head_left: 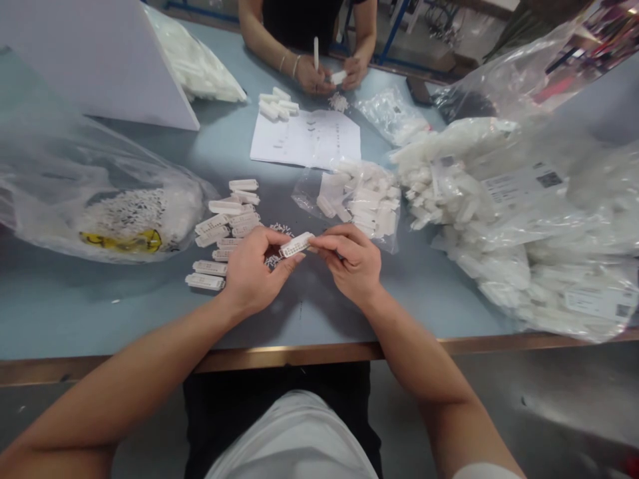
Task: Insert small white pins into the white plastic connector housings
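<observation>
My left hand (252, 269) and my right hand (349, 259) meet over the grey table (124, 306), both pinching one small white plastic connector block (295, 245) held between them. The left fingers grip its left end, the right fingertips press at its right end. Just left of my hands lies a pile of several similar white blocks (224, 226). A scatter of tiny white bits (279, 231) lies on the table right behind the held block.
An open clear bag of white parts (362, 196) sits behind my right hand, and large bags of parts (524, 219) fill the right. A big plastic bag (100, 199) lies left. Across the table another person's hands (329, 72) hold a part, near a paper sheet (307, 138).
</observation>
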`<control>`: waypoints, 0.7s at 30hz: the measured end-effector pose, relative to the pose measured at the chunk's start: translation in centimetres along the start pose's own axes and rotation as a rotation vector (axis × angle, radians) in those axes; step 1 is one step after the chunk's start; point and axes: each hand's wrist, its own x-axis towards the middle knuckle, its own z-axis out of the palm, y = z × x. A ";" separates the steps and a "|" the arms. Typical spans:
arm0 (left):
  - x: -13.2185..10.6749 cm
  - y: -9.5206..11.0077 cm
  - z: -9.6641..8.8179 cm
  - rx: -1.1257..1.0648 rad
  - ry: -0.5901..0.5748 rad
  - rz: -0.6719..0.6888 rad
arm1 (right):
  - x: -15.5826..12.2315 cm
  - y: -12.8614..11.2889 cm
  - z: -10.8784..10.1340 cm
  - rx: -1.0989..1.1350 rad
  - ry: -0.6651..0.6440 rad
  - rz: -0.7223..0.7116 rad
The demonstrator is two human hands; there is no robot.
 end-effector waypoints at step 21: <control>0.0 -0.6 -0.1 -0.079 -0.062 0.207 | 0.6 0.9 0.3 0.731 -0.251 0.508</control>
